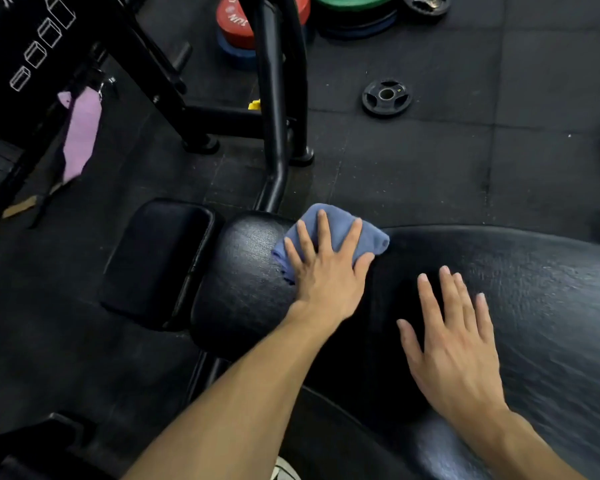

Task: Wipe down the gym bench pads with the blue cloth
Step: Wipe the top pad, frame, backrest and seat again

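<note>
Left hand (326, 268) flat with fingers spread, pressing blue cloth (329, 233) at far edge of bench (534, 289) where small pad (243, 271) meets long pad; right hand (454, 344) open, flat on long pad just beside; unwiped length running rightward, roomy; floor drop beyond cloth.

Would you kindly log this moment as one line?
wiping | left hand presses blue cloth on small pad | right hand flat, large pad
</note>
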The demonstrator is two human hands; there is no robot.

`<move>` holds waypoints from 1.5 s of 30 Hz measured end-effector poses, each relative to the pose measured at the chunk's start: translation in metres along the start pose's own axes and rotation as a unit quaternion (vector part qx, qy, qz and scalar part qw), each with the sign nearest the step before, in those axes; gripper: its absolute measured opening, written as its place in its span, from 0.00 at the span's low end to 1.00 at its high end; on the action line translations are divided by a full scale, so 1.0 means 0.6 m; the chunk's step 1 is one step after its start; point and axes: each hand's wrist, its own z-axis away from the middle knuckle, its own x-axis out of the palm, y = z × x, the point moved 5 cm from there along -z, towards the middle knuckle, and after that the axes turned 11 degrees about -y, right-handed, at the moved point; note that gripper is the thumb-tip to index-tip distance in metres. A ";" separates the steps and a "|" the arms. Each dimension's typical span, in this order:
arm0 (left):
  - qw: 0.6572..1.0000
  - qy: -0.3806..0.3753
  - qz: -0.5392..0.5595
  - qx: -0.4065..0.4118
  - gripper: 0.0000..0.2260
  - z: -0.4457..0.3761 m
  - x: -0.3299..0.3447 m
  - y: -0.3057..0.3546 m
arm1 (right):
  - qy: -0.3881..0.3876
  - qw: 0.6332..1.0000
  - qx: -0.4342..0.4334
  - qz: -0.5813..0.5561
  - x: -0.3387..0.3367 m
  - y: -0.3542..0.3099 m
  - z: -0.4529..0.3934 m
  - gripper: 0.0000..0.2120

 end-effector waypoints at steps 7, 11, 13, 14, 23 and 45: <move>1.000 0.015 -0.018 0.019 0.27 0.024 0.011 0.013 | -0.038 0.999 0.002 0.036 0.008 0.022 0.005 0.36; 0.998 0.027 -0.033 0.045 0.27 0.100 0.046 -0.002 | -0.040 0.999 -0.004 0.032 0.005 0.026 0.006 0.36; 0.998 0.026 -0.031 0.045 0.27 0.144 0.066 -0.012 | -0.042 0.999 -0.004 0.034 0.004 0.027 0.006 0.36; 0.998 0.028 -0.025 0.041 0.27 0.167 0.076 -0.017 | -0.044 0.998 -0.005 0.033 0.004 0.027 0.006 0.36; 1.000 -0.015 0.013 0.018 0.25 0.323 0.178 0.030 | -0.066 0.997 -0.033 0.006 0.000 0.038 0.004 0.36; 0.999 0.005 -0.035 0.011 0.28 0.022 0.048 0.163 | -0.048 0.999 0.019 -0.012 -0.030 0.190 0.085 0.34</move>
